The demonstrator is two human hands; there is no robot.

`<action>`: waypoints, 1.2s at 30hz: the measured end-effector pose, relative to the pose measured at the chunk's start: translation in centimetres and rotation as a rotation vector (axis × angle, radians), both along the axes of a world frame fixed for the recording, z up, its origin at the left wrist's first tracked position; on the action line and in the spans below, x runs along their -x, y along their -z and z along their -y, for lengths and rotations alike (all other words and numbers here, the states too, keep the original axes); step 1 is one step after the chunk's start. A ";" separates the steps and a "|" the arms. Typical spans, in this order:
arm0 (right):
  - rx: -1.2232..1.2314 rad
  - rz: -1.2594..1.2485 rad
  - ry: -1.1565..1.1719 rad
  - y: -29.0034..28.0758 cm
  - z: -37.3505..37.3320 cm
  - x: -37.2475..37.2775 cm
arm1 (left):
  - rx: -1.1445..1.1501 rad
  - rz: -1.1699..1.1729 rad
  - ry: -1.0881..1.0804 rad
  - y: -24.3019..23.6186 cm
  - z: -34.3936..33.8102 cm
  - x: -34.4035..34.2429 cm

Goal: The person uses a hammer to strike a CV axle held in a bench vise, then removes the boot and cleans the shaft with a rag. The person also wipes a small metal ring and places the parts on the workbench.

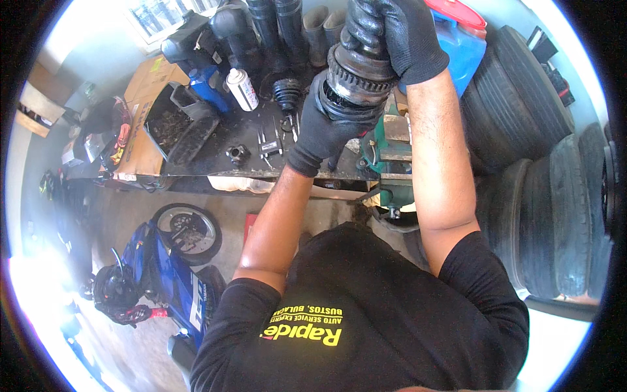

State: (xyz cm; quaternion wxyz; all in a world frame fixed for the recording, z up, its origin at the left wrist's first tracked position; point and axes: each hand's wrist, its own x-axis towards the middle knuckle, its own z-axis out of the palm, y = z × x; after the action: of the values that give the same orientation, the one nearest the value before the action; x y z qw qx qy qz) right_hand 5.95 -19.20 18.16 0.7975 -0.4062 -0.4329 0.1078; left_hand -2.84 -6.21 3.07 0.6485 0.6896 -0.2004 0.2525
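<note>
Both black-gloved hands were clamped on the dark metal drive-axle joint w/ ribbed rubber boot (360, 65), held upright above the green bench vise (385, 153): left hand (326, 124) cupping the joint's base, right hand (408, 36) wrapped round the boot. Judging by this, boot was on; fitting looked unfinished. Dark, cluttered metal workbench (215, 147) carried a white spray can (241, 89) & a spare black boot (288, 95). Worn tyres (522, 98) stacked at right, blue motorbike (163, 274) on the concrete floor.

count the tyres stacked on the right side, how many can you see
4 tyres: one upper right beside the blue container, two lower right, one at the rim. More may be hidden.
</note>
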 end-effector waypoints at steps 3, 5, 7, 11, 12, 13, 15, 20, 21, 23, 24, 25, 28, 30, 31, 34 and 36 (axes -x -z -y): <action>0.034 0.312 0.257 -0.2 0.0 0.7 | -0.033 0.037 -0.022 0.1 0.2 0.6; 0.070 0.702 0.548 -0.4 -0.2 1.2 | -0.047 0.060 -0.075 0.3 0.5 1.2; 0.155 0.462 0.442 -0.5 -0.2 1.6 | -0.028 0.092 -0.156 0.6 1.3 1.7; 0.123 0.192 0.355 -0.7 -0.1 1.8 | -0.079 0.199 -0.450 1.1 3.3 2.0; 0.205 0.563 0.551 -0.8 0.0 1.7 | -0.122 0.255 -0.522 1.1 3.4 2.0; 0.222 0.903 0.796 -0.8 0.1 1.6 | -0.114 0.214 -0.456 1.2 3.3 1.9; 0.073 0.243 0.259 -0.7 0.2 1.6 | -0.121 0.167 -0.317 1.3 1.9 1.4; -0.003 0.076 -0.061 0.0 0.6 2.4 | 0.165 -0.194 0.357 1.9 -1.9 -0.1; -0.054 -0.043 -0.174 0.2 0.7 2.7 | 0.191 -0.192 0.365 2.1 -1.8 0.0; 0.021 0.000 -0.073 0.0 1.1 2.9 | 0.271 -0.159 0.385 2.2 -1.0 0.2; 0.056 0.022 -0.025 -0.2 1.3 3.0 | 0.229 -0.139 0.299 2.2 -0.3 0.7; 0.062 0.066 0.023 -0.2 1.4 3.1 | 0.140 -0.081 0.154 2.1 0.4 1.2; 0.054 0.009 0.041 -0.5 1.4 3.7 | 0.163 0.011 -0.081 2.0 2.3 2.8; -0.045 0.107 0.449 -0.2 -0.1 4.8 | 0.089 0.095 -0.227 2.1 3.0 3.4; -0.069 0.132 0.671 0.1 -1.0 5.7 | 0.013 0.208 -0.347 2.1 3.3 3.7; -0.078 0.206 0.619 -0.1 -2.5 7.5 | -0.035 0.232 -0.410 2.1 3.3 3.4; 0.016 0.236 0.493 -0.3 -1.9 8.6 | -0.015 0.194 -0.363 2.0 3.4 3.4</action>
State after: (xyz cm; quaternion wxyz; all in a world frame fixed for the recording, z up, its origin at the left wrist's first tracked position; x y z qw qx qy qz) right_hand -2.60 -17.28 18.48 0.7403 -0.5154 -0.4103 -0.1341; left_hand -6.19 -9.60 1.12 0.5650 0.6915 -0.1363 0.4291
